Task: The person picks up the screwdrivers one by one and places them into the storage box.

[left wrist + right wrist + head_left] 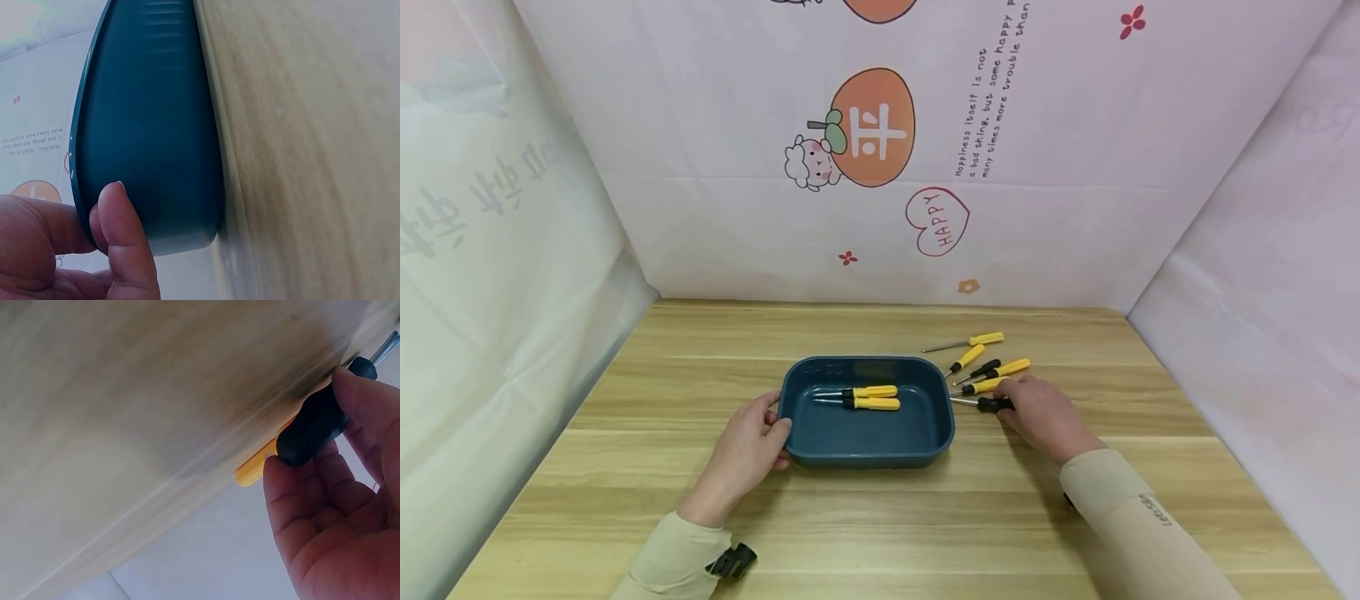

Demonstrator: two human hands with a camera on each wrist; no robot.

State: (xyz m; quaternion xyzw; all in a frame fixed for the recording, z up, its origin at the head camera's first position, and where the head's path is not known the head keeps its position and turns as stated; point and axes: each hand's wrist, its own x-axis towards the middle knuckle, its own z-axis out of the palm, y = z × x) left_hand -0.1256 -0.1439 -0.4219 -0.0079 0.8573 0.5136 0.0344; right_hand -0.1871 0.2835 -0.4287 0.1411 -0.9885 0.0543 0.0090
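Observation:
A dark blue rectangular tray (865,437) sits on the table. My left hand (743,454) grips its left end, thumb and fingers at the rim; the left wrist view shows the tray's outer wall (150,125) beside the fingers. Inside lie two screwdrivers with yellow-and-black handles, an upper screwdriver (876,391) and a lower screwdriver (878,404). Right of the tray, my right hand (1048,417) pinches a black-handled screwdriver (312,425) between thumb and fingers. Its shaft points left toward the tray's right wall. A yellow handle (253,467) shows behind it.
Several loose screwdrivers lie right of the tray: a yellow screwdriver (987,339) at the back, a short yellow one (972,356), a black one (987,368) and more yellow ones (1013,367) close to my right hand. A printed white cloth (1037,250) hangs behind the wooden table (865,533).

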